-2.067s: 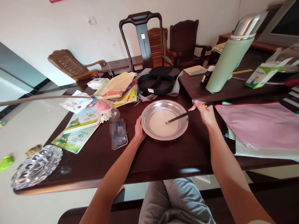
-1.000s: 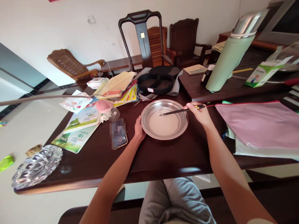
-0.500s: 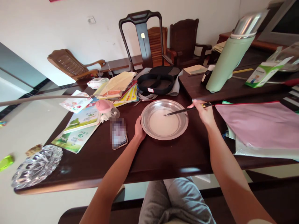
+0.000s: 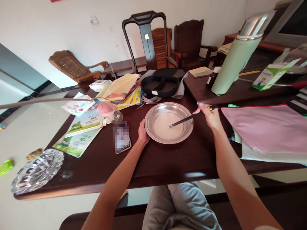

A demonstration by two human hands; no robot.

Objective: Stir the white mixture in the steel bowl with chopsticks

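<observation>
A shallow round metal bowl (image 4: 151, 131) stands on the dark wooden table, with a whitish liquid (image 4: 163, 124) covering its bottom. My left hand (image 4: 143, 132) grips the bowl's left rim; some of its fingers are hidden beside and under the edge. My right hand (image 4: 208, 115), to the right of the bowl, is closed around a pair of black chopsticks (image 4: 185, 119) with gold bands near the upper end. The chopsticks slant down to the left over the rim, and their tips dip into the liquid near the middle.
Left of the bowl lie a phone (image 4: 122, 137), a pink-topped bottle (image 4: 107, 109), booklets (image 4: 80, 140) and a crystal dish (image 4: 39, 171). Behind it sits a black divided case (image 4: 160, 86). A green thermos (image 4: 236, 64) and a pink zip folder (image 4: 261, 126) are on the right.
The chopstick tips have moved down and slightly toward me through the liquid, and the right hand has shifted a little. The left hand and the bowl stay in place.
</observation>
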